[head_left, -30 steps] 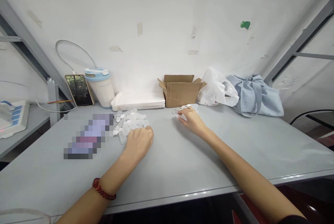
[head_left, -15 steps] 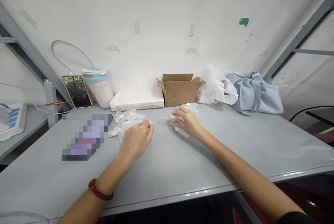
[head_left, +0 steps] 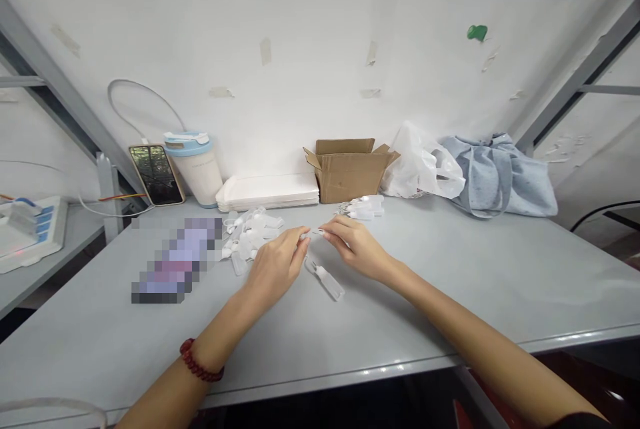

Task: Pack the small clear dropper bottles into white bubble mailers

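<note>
My left hand [head_left: 281, 259] and my right hand [head_left: 356, 247] face each other just above the table, fingertips close together. Both are closed in a pinch. A thin, pin-like piece [head_left: 316, 232] shows between the fingertips; what else they hold is too small or hidden to name. Just below them lies a translucent white plastic bottle [head_left: 330, 282] with a loop at its narrow end. To the left, beside my left hand, is a loose pile of similar small bottles [head_left: 250, 232]. Beyond my right hand, several more bottles [head_left: 369, 207] lie side by side with thin tips pointing left.
Along the wall stand a phone [head_left: 157, 175], a blue-lidded cup [head_left: 197, 172], a stack of white trays [head_left: 270, 192], an open cardboard box [head_left: 353, 179], a white plastic bag [head_left: 420, 165] and a blue cloth bag [head_left: 500, 179]. A pixelated flat object [head_left: 180, 262] lies at left.
My right hand has come away from the bottles by the box toward my left hand, which moved slightly right. One bottle now lies on the table below my hands.
</note>
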Demonstrator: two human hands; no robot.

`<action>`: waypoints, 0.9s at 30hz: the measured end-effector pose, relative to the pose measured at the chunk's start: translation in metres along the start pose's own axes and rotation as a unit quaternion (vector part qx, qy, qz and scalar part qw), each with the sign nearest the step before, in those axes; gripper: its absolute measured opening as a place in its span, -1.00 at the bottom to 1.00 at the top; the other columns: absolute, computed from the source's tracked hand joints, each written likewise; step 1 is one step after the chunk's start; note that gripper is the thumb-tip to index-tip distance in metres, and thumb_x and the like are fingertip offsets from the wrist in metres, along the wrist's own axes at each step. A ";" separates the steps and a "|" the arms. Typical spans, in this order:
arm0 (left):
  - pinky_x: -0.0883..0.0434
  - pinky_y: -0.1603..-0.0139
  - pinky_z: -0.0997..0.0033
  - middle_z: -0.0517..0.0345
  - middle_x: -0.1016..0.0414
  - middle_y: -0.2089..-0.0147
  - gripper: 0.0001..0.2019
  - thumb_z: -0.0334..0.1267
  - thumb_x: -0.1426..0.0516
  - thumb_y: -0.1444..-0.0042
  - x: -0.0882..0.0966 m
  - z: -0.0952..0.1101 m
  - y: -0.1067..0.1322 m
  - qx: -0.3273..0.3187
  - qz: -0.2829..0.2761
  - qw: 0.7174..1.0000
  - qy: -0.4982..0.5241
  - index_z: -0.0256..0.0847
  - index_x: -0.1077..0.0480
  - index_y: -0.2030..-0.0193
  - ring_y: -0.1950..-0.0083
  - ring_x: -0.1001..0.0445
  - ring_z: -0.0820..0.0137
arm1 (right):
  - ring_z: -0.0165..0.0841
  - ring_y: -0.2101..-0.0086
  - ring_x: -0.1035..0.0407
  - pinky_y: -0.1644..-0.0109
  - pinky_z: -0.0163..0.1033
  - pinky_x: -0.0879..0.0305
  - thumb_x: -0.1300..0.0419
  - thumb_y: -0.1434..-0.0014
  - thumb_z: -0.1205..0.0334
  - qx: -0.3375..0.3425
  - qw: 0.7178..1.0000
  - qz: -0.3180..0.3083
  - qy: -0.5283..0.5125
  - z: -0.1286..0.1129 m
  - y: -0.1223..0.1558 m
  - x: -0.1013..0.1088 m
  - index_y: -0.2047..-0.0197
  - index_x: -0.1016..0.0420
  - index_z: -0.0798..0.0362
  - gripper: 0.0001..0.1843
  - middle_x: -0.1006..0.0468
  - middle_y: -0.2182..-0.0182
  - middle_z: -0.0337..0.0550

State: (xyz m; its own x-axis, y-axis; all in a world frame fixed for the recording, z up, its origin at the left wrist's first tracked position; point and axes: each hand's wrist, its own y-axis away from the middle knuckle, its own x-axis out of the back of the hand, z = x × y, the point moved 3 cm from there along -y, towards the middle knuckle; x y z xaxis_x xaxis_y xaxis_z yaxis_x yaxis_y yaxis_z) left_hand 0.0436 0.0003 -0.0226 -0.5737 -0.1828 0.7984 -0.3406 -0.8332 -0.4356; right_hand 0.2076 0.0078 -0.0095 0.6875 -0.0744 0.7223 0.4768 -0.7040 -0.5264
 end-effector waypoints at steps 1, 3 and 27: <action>-0.31 0.31 0.38 0.06 -0.51 0.17 -0.73 -0.23 0.10 -0.24 0.001 0.000 0.000 0.000 0.003 1.000 0.003 -0.22 -0.33 0.05 0.26 -0.46 0.33 | -0.33 0.34 -0.32 0.24 -0.20 -0.28 0.04 -0.26 0.34 0.002 1.000 -0.001 0.004 0.000 0.000 0.000 0.15 -0.43 0.14 -0.76 -0.45 0.34 -0.04; -0.29 0.32 0.38 0.08 -0.51 0.20 -0.76 -0.24 0.09 -0.23 0.002 -0.001 0.000 -0.003 0.003 1.000 0.001 -0.21 -0.36 0.14 0.28 -0.45 0.34 | -0.33 0.34 -0.32 0.24 -0.19 -0.28 0.05 -0.26 0.34 0.006 1.000 -0.001 0.014 0.000 0.000 0.000 0.14 -0.43 0.16 -0.75 -0.45 0.34 -0.03; -0.20 0.56 0.51 0.28 -0.30 0.61 -0.76 -0.10 -0.13 0.00 0.009 0.004 -0.009 0.222 -0.099 0.885 0.398 -0.27 -0.38 0.39 0.60 -0.23 0.53 | -0.33 0.35 -0.41 0.28 -0.23 -0.29 0.04 -0.25 0.33 -0.015 1.000 0.003 -0.026 -0.007 0.001 0.004 0.10 -0.40 0.13 -0.76 -0.55 0.32 -0.04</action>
State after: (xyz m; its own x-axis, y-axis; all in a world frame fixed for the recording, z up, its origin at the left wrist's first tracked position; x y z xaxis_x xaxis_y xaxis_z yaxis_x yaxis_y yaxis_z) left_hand 0.0442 0.0042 -0.0104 -0.9387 0.2672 0.2177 -0.2678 -0.9631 0.0275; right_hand 0.2071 0.0017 -0.0045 0.7182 -0.0425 0.6946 0.4562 -0.7250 -0.5161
